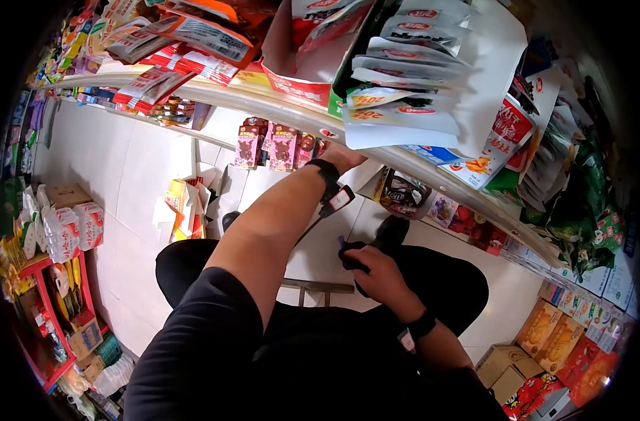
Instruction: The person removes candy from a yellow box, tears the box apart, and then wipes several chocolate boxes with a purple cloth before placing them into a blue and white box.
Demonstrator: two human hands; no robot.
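My left hand (346, 158) reaches in under the front edge of the snack shelf (278, 105). Its fingers are hidden by that edge, so its grip does not show. Just left of it, pink-and-brown packets (283, 147) stand on the lower shelf. My right hand (382, 275) is held low over my lap, its fingers closed around a dark, cloth-like bundle (353, 260) with a bit of purple at the top. A black band is on each wrist, and a small device with a pale label (341, 199) hangs by the left one.
White and silver snack pouches (411, 84) fill an open box on the upper shelf. A dark packet (403, 194) lies lower down. At left stands a red rack (88, 281) with goods; cartons (506, 375) are at lower right. A yellow-and-white opened box (183, 207) sits on the floor.
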